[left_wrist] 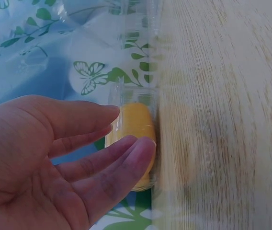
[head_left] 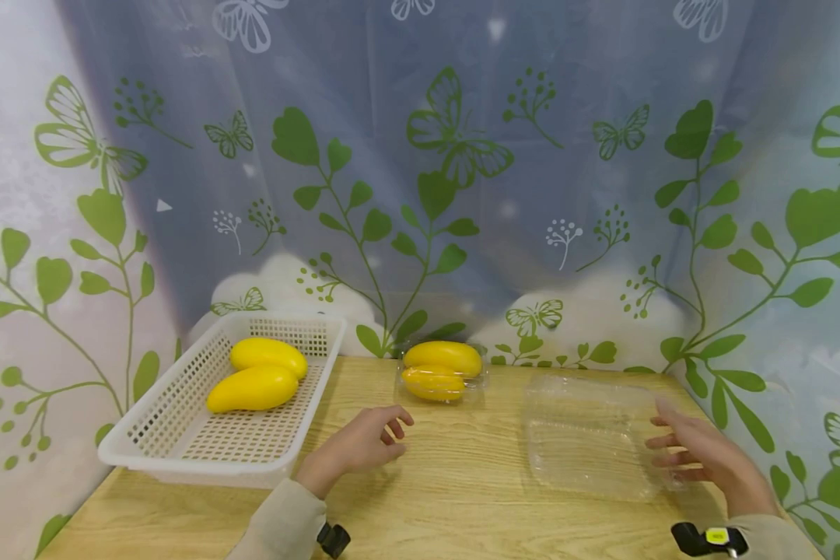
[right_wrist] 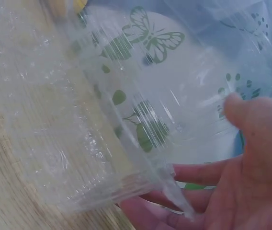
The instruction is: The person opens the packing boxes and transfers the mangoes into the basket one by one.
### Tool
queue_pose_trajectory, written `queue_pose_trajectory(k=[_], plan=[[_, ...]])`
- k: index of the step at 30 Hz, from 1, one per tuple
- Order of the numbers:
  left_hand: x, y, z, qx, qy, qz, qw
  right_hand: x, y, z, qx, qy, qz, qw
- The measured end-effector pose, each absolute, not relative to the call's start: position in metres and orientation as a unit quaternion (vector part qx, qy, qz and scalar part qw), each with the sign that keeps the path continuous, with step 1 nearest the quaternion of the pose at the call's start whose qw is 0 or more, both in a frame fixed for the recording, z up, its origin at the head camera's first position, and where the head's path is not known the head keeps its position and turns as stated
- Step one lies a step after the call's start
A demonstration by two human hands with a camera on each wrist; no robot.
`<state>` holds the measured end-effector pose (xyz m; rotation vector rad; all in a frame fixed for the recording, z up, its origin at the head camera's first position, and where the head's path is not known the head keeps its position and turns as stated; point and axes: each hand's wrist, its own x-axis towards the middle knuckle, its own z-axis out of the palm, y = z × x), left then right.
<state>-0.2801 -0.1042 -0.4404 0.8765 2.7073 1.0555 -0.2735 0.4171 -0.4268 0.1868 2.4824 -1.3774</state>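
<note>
My left hand (head_left: 364, 445) hovers over the table, fingers loosely bent with nothing between them. Beyond it, against the backdrop, stands a clear plastic container (head_left: 484, 372) with two yellow mangoes (head_left: 442, 358) inside. In the left wrist view a mango (left_wrist: 138, 124) shows past the fingertips, apart from them as far as the head view tells. At the right, an unfilled clear plastic clamshell (head_left: 588, 459) lies on the table with its lid raised. My right hand (head_left: 707, 459) is at its right side; in the right wrist view several fingers touch the clamshell's edge (right_wrist: 141, 184), thumb spread away.
On the left sits a white perforated basket (head_left: 203, 469) with two yellow mangoes (head_left: 252, 389) in it. The wooden table (head_left: 462, 505) meets a printed backdrop (head_left: 392, 233) of leaves and butterflies at the back and sides.
</note>
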Motion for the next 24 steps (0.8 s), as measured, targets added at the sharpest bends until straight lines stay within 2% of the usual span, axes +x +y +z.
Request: queue_pose_trajectory(k=[8,16,24], plan=[[-0.281,-0.105,-0.441,0.293,0.891,0.342,0.050,-0.273,0.415,-0.425,0.060,0.863,-0.481,0.142],[-0.281,-0.105,-0.442,0.295,0.892,0.340,0.051,-0.276,0.417,-0.432,0.072,0.856,-0.500,0.113],[-0.280,-0.108,-0.439,0.299,0.895,0.329,0.029,-0.275,0.423,-0.437,0.064,0.852,-0.505,0.122]])
